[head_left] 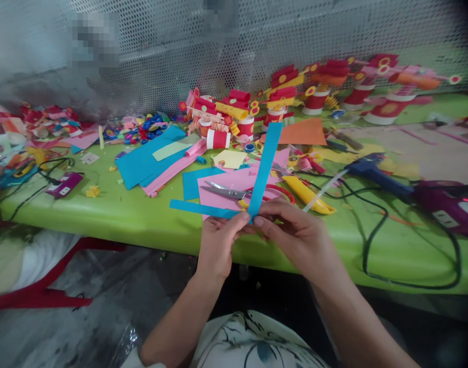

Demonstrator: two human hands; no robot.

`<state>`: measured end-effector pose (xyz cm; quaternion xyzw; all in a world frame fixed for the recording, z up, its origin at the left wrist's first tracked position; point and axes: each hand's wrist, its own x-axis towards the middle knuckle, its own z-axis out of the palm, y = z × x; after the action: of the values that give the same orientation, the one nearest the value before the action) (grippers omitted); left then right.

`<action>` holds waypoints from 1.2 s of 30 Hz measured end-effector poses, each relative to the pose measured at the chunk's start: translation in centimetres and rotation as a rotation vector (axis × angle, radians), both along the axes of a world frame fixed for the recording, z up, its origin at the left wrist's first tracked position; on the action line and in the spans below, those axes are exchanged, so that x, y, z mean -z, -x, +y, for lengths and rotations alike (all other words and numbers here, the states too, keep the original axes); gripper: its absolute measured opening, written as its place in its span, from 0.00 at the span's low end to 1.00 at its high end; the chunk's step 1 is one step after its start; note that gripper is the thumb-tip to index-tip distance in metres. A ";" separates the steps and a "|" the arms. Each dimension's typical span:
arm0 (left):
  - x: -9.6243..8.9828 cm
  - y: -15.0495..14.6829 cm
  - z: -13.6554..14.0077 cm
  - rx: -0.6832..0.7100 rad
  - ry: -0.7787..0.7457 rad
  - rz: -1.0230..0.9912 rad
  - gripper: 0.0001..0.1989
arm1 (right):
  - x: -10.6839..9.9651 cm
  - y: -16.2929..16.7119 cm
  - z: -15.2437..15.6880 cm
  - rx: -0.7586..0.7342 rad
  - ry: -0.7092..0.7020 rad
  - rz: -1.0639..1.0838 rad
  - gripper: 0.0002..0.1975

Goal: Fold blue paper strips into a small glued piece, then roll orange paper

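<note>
Two blue paper strips meet at a corner between my hands, one pointing up, the blue paper strip, and one lying out to the left, the other blue strip. My left hand pinches them near the joint with its thumb on top. From the other side, my right hand pinches the same corner. Just beyond my fingers, scissors with red handles lie on pink paper. A yellow cutter rests to the right of them.
On the green table stand several paper-cup models along the mesh wall. A blue glue gun with a looping black cable lies right. Blue sheets and small coloured pieces lie left. At far left sits another person.
</note>
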<state>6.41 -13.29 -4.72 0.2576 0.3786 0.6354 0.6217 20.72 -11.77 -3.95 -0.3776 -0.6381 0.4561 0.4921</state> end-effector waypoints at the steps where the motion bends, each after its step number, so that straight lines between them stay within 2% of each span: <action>1: 0.0 0.0 0.0 0.000 0.000 -0.001 0.04 | 0.1 0.0 0.1 -0.007 0.001 0.032 0.06; 5: 0.3 0.3 0.2 0.037 0.005 -0.002 0.05 | 0.5 -0.2 0.5 -0.010 -0.002 0.109 0.08; 8: 0.4 0.4 0.3 0.053 0.013 0.005 0.07 | 0.3 -0.3 0.6 -0.008 -0.056 0.063 0.10; 18: -1.6 0.6 0.4 0.087 0.087 0.022 0.11 | -0.7 -1.8 1.2 -0.015 -0.503 -0.279 0.18; 21: -1.4 0.8 0.5 0.096 0.104 -0.001 0.11 | -0.8 -2.1 1.6 -0.025 -0.594 -0.349 0.22; 25: -0.7 0.9 0.7 0.103 0.025 0.014 0.09 | -1.0 -2.2 2.0 -0.029 -0.639 -0.381 0.23; 27: -0.5 0.9 0.7 0.088 -0.032 0.040 0.08 | -1.1 -2.1 1.9 -0.032 -0.615 -0.357 0.22; 29: -0.4 0.8 0.6 0.052 -0.086 0.081 0.10 | -1.1 -1.9 1.7 -0.022 -0.530 -0.313 0.20; 34: -0.6 0.5 0.3 -0.050 -0.157 0.190 0.09 | -0.8 -1.5 1.0 0.061 -0.089 -0.136 0.13; 36: -0.6 0.4 0.3 -0.075 -0.167 0.234 0.08 | -0.8 -1.2 0.8 0.057 -0.019 -0.122 0.11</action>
<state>6.02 -13.04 -4.07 0.3664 0.4036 0.6531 0.5257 21.94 -10.96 -3.20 -0.4180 -0.6601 0.4118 0.4690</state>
